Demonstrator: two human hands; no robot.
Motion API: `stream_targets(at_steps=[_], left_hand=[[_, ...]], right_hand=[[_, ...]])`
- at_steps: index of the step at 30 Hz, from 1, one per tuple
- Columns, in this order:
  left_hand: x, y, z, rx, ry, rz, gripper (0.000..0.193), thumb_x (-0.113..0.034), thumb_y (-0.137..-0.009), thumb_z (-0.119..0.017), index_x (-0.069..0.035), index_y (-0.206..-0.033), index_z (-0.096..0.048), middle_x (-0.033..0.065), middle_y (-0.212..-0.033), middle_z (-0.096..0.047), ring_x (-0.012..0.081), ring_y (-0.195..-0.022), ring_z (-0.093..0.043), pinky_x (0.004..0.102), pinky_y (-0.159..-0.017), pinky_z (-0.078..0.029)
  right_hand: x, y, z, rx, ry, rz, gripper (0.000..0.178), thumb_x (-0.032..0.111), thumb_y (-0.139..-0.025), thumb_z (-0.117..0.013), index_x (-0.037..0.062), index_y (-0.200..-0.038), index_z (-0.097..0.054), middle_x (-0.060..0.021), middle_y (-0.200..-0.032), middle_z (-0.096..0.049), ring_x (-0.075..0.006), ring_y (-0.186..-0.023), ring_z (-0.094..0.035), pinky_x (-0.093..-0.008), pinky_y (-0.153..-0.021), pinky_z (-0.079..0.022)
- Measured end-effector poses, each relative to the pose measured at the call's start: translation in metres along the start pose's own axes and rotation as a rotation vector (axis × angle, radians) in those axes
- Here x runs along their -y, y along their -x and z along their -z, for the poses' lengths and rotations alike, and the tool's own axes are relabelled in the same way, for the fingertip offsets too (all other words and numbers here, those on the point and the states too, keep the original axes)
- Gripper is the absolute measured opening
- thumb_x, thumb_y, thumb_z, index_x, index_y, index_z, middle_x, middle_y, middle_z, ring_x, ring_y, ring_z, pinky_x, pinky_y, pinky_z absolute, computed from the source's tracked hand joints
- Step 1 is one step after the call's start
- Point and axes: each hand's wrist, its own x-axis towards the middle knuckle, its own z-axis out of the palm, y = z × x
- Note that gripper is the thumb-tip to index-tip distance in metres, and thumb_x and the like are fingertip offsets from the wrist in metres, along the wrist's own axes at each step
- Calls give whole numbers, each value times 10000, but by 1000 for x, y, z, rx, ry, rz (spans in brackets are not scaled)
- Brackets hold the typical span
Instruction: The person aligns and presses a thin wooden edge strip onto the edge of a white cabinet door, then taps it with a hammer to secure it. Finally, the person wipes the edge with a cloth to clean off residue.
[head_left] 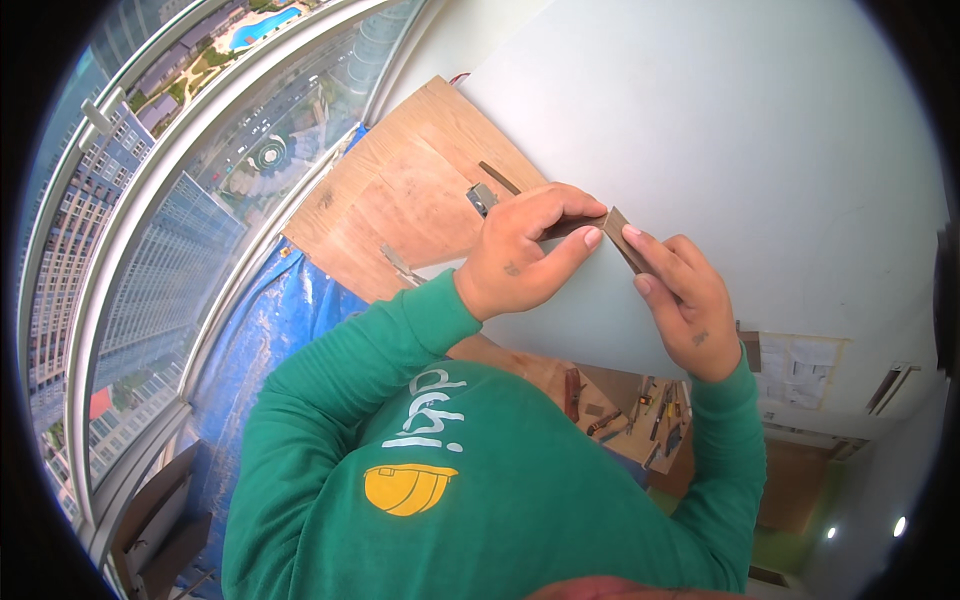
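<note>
My left hand (530, 245) is closed on a thin brown strip, mostly hidden behind its fingers and thumb. In my right hand (682, 300), a second brown strip (622, 232), flat and wood-like, is pinched between thumb and fingers. The two strips meet at an angle between my hands, in front of the white wall; whether they are joined I cannot tell. Just left of my left hand, a small metal fitting (481, 197) lies on the plywood board (390, 190). A narrow dark strip (499, 177) is beside it. Near my left cuff lies a greyish metal tool (400, 265), partly hidden.
Below the board hangs a blue tarp (300, 295), next to the curved window (215, 215) on the left. Several hand tools (655, 415) lie on a wooden surface beyond my torso at lower right. Paper sheets (797, 370) are fixed to the white wall (740, 140).
</note>
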Motion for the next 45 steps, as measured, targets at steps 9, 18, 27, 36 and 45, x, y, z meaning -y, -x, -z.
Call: stream_targets(at_steps=[9,18,27,36,45], left_hand=[[-1,-2,1,-25,-92,-98,202,-59,-989,-695,38,-1166,-713,107,-1048,-727,115,-847,-669,253,-726,-535],[1,-2,0,-49,-103,-148,180,-54,-985,-698,40,-1135,-730,114,-1028,-741,130,-844,-681,265,-719,-537],[1,-3,-1,-59,-100,-154,166,-48,-985,-698,37,-1123,-732,113,-1031,-743,121,-811,-667,258,-685,-526],[1,-4,-2,-69,-108,-147,167,-36,-977,-705,36,-1125,-731,121,-1036,-744,137,-840,-686,262,-717,-546],[4,-5,-2,-67,-106,-166,165,-27,-972,-710,33,-1124,-735,129,-1055,-753,138,-853,-697,261,-728,-553]], right_hand=[[-2,0,-1,14,9,17,582,-74,-938,-630,185,-1459,-652,-55,-865,-477,-182,-735,-476,-314,-668,-449],[-2,0,-1,19,2,1,622,-111,-922,-613,208,-1453,-662,-45,-860,-439,-171,-739,-460,-301,-674,-449],[-2,-2,2,35,20,1,652,-147,-893,-589,201,-1438,-675,-48,-857,-418,-172,-739,-455,-298,-674,-451],[-2,-4,4,42,35,-7,657,-151,-884,-576,196,-1432,-680,-50,-855,-411,-174,-734,-450,-299,-672,-449],[-4,-5,4,51,13,-15,664,-157,-878,-564,193,-1430,-682,-51,-858,-406,-177,-743,-451,-299,-681,-450]])
